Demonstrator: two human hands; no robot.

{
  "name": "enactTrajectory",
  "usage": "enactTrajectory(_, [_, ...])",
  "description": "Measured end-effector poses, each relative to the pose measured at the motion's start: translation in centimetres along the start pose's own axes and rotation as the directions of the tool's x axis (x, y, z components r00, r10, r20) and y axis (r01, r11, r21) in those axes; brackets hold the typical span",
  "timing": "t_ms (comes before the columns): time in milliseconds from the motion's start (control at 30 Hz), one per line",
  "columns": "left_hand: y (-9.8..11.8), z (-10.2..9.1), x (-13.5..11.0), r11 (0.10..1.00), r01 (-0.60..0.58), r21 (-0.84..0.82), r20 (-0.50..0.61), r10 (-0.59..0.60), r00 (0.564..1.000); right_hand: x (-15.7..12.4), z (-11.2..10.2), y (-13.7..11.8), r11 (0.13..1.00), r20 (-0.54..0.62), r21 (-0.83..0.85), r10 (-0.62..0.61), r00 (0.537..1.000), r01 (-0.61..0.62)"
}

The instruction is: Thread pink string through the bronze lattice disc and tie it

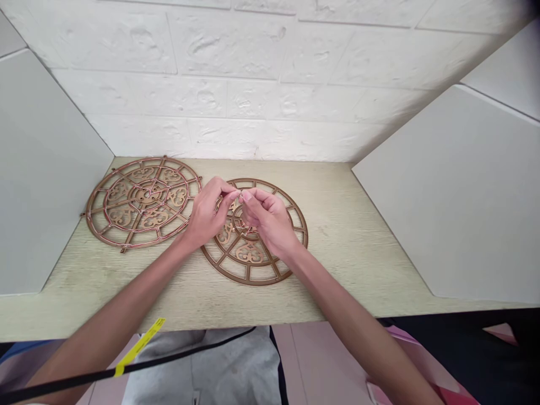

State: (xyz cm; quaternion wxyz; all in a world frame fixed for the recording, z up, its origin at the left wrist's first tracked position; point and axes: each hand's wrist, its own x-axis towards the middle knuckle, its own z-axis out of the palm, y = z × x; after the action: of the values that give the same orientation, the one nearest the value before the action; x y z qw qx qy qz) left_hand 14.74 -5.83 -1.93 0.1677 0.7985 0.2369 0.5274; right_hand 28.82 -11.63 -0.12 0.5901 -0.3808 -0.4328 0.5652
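My left hand (pixel 211 211) and my right hand (pixel 270 219) meet fingertip to fingertip over a round brown openwork panel (pixel 248 275) lying flat on the table. Both are closed in a pinch at a tiny thing between them, too small to name. Spokes, rings and scrollwork make up this panel, and reddish wire-like strands (pixel 244 228) show near its centre. My hands cover its upper middle. To the left lies a second round openwork panel (pixel 122 243), with pinkish, shiny strands running along its rings and small tabs on its rim.
The pale wood-grain table (pixel 337 225) ends at a white brick-patterned wall (pixel 228 95). Grey panels stand at the left (pixel 42 180) and right (pixel 464 197). A black strap with a yellow tag (pixel 141 346) crosses below the table's front edge.
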Motion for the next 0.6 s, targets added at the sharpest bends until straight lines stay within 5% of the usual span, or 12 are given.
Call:
enactTrajectory(167, [0.07, -0.27, 0.15, 1.000, -0.017, 0.017, 0.002, 0.017, 1.000, -0.14, -0.05, -0.10, 0.974, 0.004, -0.207, -0.091, 0.996, 0.090])
enactTrajectory(333, [0.50, -0.16, 0.45, 0.963, 0.194, -0.186, 0.007, -0.196, 0.981, -0.30, -0.28, -0.43, 0.710, 0.013, -0.624, -0.409, 0.912, 0.327])
enactTrajectory(600, [0.35, -0.63, 0.69, 0.902, 0.355, -0.246, 0.218, -0.305, 0.927, -0.10, -0.77, -0.17, 0.579, 0.101, -0.716, -0.466, 0.879, 0.390])
